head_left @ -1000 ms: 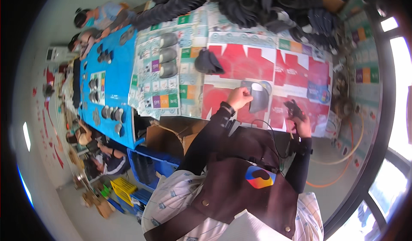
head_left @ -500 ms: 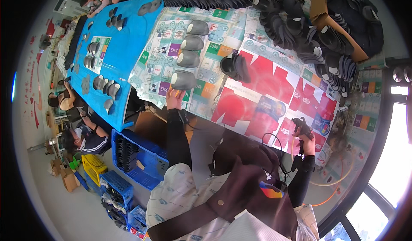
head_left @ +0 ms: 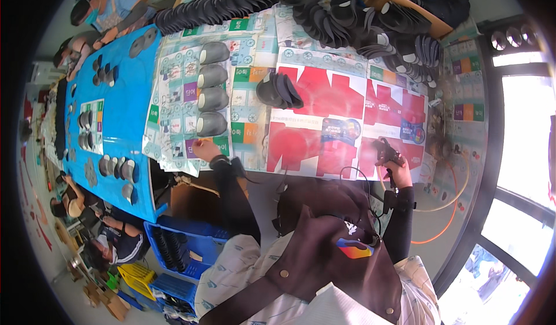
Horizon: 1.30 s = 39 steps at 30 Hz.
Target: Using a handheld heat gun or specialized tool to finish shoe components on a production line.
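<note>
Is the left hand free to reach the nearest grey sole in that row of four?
Probably yes: the left hand looks empty and lies just below the nearest grey sole, with only flat printed paper between them.

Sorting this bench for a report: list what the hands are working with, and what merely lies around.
In hand:
- left hand, resting just below a row of four grey sole pieces
- right hand, gripping a dark hand tool

Lying about:
- small stack of dark soles
- dark sole heap
- blue crate
- orange hose
</note>
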{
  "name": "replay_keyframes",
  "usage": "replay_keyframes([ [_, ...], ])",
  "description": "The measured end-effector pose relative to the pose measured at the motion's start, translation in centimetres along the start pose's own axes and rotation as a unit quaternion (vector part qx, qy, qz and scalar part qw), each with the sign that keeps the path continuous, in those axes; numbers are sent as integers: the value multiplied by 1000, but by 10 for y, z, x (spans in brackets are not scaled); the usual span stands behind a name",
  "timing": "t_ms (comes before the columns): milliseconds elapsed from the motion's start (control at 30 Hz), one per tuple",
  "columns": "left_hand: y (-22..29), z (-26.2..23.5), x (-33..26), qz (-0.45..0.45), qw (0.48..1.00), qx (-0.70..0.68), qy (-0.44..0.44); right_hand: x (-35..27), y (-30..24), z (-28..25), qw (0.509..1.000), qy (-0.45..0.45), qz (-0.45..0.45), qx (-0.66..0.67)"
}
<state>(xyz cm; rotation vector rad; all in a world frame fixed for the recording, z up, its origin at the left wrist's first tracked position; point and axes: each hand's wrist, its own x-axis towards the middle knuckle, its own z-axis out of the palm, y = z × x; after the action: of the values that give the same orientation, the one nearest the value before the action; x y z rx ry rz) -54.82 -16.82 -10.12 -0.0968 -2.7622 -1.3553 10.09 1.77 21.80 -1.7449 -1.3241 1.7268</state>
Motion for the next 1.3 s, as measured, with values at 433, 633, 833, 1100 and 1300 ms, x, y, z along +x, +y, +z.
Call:
replay_keyframes([
  [433,179,159,-79,132,894,132,-408,-39,28,-11,999,27,-17,28],
  [633,149,129,-66,149,941,-36,-301,-31,36,-23,999,38,0,25],
  [833,194,79,-112,119,914,-40,-387,4,36,-31,1000,22,-8,-1],
  [1100,183,-48,-266,116,868,55,-479,50,48,28,995,-87,-16,-37],
  [1300,187,-24,-322,186,863,46,-468,39,17,63,981,-99,-30,-166],
])
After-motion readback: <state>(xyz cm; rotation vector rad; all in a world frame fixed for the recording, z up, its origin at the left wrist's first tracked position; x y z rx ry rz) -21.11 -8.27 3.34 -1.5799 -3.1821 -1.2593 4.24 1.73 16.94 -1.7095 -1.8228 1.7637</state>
